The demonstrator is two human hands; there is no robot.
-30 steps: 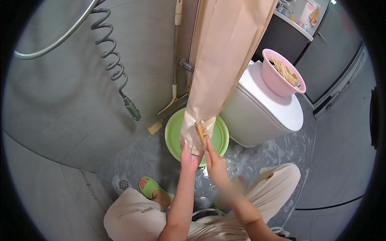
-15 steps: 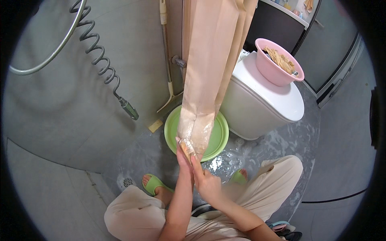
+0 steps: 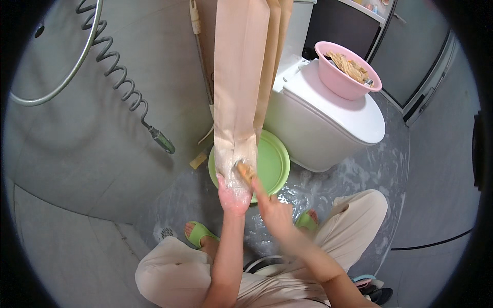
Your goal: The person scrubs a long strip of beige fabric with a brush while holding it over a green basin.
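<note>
Head: two hands (image 3: 277, 213), one held brush (image 3: 246, 172), one hanging cloth (image 3: 238, 77).

Beige curtain (image 3: 236, 77), lt. grn. basin (image 3: 275, 164)

Soft, moderately bright light, apparently from above, washes a smooth grey wall (image 3: 67, 133), where a green-and-grey spray nozzle (image 3: 163, 141) throws a faint shadow. White glare breaks across the wet dark-grey floor (image 3: 295, 196). Blur softens the bare right hand (image 3: 276, 215) at the wrist; fisheye distortion curves edges toward a black rim.
</note>
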